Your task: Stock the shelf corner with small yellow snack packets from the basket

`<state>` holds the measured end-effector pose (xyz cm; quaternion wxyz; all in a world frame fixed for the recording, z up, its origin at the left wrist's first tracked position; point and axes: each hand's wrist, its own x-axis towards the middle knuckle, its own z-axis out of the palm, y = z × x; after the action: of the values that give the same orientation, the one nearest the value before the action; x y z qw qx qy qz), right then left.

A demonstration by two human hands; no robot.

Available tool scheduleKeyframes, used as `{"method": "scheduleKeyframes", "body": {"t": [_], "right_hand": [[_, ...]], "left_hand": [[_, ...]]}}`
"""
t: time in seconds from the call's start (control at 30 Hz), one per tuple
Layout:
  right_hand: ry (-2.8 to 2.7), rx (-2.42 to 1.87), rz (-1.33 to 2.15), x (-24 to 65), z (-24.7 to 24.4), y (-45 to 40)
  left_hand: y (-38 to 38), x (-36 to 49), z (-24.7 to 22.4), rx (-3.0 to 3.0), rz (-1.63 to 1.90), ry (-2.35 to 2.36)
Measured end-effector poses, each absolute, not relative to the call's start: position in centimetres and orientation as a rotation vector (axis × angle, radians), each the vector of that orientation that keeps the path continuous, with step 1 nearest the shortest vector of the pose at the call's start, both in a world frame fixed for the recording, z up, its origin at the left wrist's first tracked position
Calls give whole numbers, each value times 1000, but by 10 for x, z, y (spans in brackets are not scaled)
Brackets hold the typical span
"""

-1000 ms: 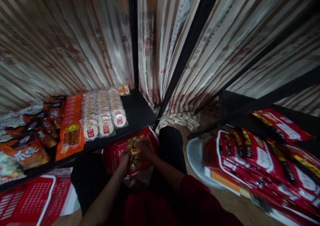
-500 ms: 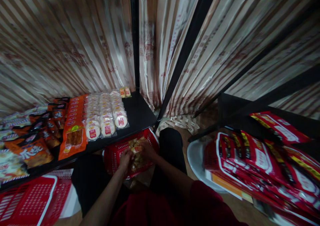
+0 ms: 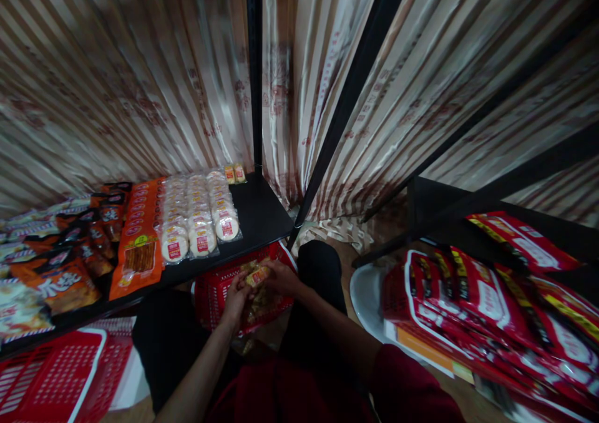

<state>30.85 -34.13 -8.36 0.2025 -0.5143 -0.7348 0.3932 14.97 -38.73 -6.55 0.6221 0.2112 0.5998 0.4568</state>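
Observation:
A small yellow snack pack (image 3: pixel 258 276) with an orange-red label is held between my two hands, above a red basket (image 3: pixel 210 295) on the floor between my knees. My left hand (image 3: pixel 238 295) has its fingers closed on the pack's left side. From the right, my right hand (image 3: pixel 282 279) pinches the same pack. More yellowish wrapped packs lie in the basket under my hands, partly hidden by them. Two similar yellow packs (image 3: pixel 234 173) sit at the back of the black shelf (image 3: pixel 264 208), behind rows of round white wrapped cakes (image 3: pixel 201 239).
Orange snack bags (image 3: pixel 63 282) and a long orange pack (image 3: pixel 138 236) lie on the left shelf. Stacked red baskets (image 3: pixel 51 373) stand below it. At right, a basket heaped with red bags (image 3: pixel 486 292) rests by a grey-white stool (image 3: pixel 367 298). Black posts rise ahead before striped curtains.
Both hands have risen slightly with the yellow pack, whose label now faces up more clearly. My right hand has shifted a little to the right.

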Motion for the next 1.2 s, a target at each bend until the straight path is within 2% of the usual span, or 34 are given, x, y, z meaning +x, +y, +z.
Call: {"method": "scheduleKeyframes", "body": {"t": [0.33,0.57,0.83,1.2], "right_hand": [[-1981,-1333,1139,311,-48,-332],[-1539,-1209,1472,302,-45,-325],[-1310,-1190,1340,293,-47,-319],[-1355,-1278,1168,293,-38,-313]], "left_hand": [[-385,154,-57,567,1053,1305],[-379,160,-52,644,1095,1279],[-363,168,-50,750,1207,1283],[-340,175,-56,848,1286,1389]]}}
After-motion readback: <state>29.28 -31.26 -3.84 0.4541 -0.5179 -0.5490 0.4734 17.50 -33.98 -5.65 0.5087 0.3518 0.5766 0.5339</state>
